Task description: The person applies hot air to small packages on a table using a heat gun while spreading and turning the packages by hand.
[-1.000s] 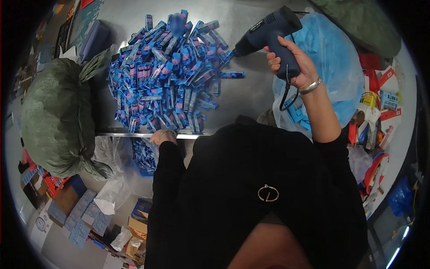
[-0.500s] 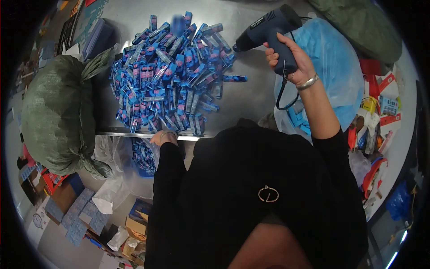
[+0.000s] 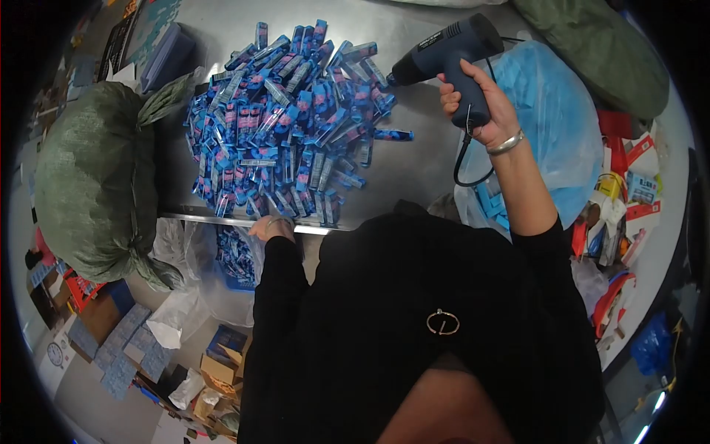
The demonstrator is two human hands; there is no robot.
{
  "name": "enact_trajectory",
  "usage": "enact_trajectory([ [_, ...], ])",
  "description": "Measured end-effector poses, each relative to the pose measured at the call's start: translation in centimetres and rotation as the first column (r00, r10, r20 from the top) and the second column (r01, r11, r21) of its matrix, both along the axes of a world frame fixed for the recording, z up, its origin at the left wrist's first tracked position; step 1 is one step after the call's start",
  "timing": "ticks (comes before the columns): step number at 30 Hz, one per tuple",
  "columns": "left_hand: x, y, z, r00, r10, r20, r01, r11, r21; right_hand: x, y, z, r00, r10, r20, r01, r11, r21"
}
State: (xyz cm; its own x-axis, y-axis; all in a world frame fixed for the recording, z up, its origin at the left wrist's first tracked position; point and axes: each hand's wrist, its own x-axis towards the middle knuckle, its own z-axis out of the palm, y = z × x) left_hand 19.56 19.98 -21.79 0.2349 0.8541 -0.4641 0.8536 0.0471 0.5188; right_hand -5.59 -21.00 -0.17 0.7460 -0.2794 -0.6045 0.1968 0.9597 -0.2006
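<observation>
My right hand [image 3: 484, 107] is wrapped around the handle of a dark blue heat gun [image 3: 444, 52]. Its nozzle points left, at the right side of a big heap of small blue-and-pink packs [image 3: 274, 129] in clear, shiny wrap. One pack [image 3: 393, 135] lies apart, just right of the heap. Down at the metal table's front edge [image 3: 207, 218], my left hand [image 3: 263, 227] appears curled onto the rim, below the heap; some of its fingers are hidden.
A stuffed green sack [image 3: 96, 177] stands left of the table. On the right is a clear bag of light-blue pieces [image 3: 551, 126], with a dark green sack [image 3: 599, 52] behind. A blue basket of packs [image 3: 237, 259] sits below the front edge. The gun's cord [image 3: 460, 166] loops beside the bag.
A blurred blue pack above the far side of the heap no longer shows as a blur; packs there look still. The view has shifted slightly. Both hands keep their places.
</observation>
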Motion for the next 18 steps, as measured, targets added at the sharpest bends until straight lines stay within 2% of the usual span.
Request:
enact_trajectory([
  [11, 1.5, -0.4, 1.9, 1.0, 0.016, 0.0, -0.016, 0.999, -0.043, 0.4, 0.1, 0.1, 1.0, -0.005, 0.018, 0.005, 1.0, 0.018],
  [12, 4.4, 0.3, 2.9, 0.933, 0.162, -0.32, -0.217, 0.965, -0.145, 0.3, 0.2, 0.0, 1.0, -0.013, 0.007, 0.012, 1.0, 0.014],
  [13, 5.8, 0.6, 3.6, 0.749, 0.242, -0.616, -0.429, 0.886, -0.173, 0.3, 0.3, 0.0, 1.0, -0.02, -0.005, 0.02, 1.0, 0.01],
  [14, 4.3, 0.3, 3.0, 0.748, 0.243, -0.617, -0.43, 0.886, -0.172, 0.2, 0.4, 0.0, 1.0, -0.019, -0.006, 0.019, 1.0, 0.011],
  [15, 1.4, -0.5, 2.3, 0.936, 0.152, -0.317, -0.212, 0.964, -0.162, 0.2, 0.5, 0.0, 1.0, -0.021, -0.011, 0.021, 1.0, -0.011],
  [16, -0.2, -1.0, 1.8, 1.0, -0.001, 0.008, 0.001, 0.997, -0.075, 0.1, 0.6, 0.0, 1.0, -0.024, -0.016, 0.023, 0.999, -0.033],
  [18, -0.3, -0.9, 1.7, 1.0, 0.0, 0.005, 0.001, 0.998, -0.069, -0.1, 0.8, -0.1, 0.999, -0.031, -0.014, 0.031, 0.999, -0.028],
])
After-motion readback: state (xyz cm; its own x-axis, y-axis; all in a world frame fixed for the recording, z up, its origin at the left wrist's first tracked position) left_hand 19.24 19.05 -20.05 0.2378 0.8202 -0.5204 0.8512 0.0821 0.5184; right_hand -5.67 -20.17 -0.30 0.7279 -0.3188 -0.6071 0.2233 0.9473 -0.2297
